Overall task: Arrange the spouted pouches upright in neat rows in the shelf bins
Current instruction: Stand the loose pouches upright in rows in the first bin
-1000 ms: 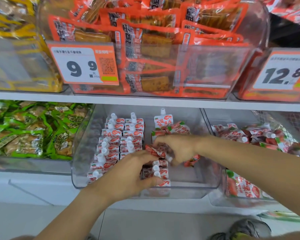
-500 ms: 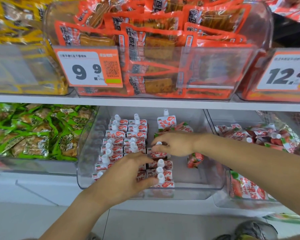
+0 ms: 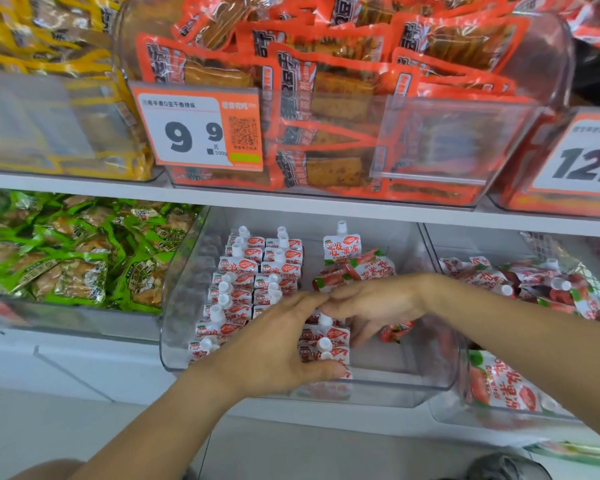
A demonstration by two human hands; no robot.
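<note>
A clear bin on the lower shelf holds small red-and-white spouted pouches. Two upright rows fill its left side. A shorter third row stands at the front centre. My left hand spans that row, with its thumb at the front pouch and its straight fingers at the back. My right hand reaches in from the right, and its fingertips touch the back of the row beside my left fingers. One pouch stands alone at the back. Loose pouches lie flat behind my hands, and another lies under my right hand.
A neighbouring clear bin on the right holds a jumble of the same pouches. Green snack packets fill the bin to the left. Orange packets and price tags sit on the shelf above.
My right hand has come down and forward to the back of the third row and no longer grips a pouch. My left hand stays on the row.
</note>
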